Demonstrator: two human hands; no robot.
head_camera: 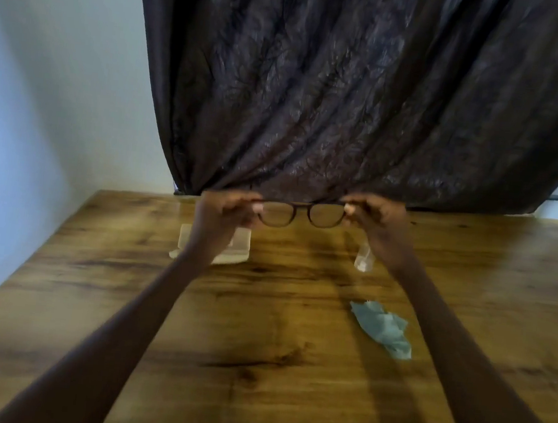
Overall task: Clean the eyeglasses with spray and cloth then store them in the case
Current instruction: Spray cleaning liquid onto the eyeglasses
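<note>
We hold the eyeglasses (299,215) up over the tabletop's (254,364) far edge, left hand (226,211) and right hand (375,216) each pinching a frame end, probably to inspect the lenses. Cloth (383,329), spray bottle (364,260) and open case (213,246) wait below.

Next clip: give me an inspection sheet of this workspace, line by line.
Surface: wooden table, grain and dark knots showing.
Job's things: glasses held up over the table; clear case behind the left arm; small clear bottle partly hidden by the right arm; blue-green cloth crumpled on the table.
Clutter: nothing seen.
Grippers: left hand and right hand each pinch one end of the frame.
Cables: nothing seen.
Surroundings: dark curtain behind the table; pale wall at left.
</note>
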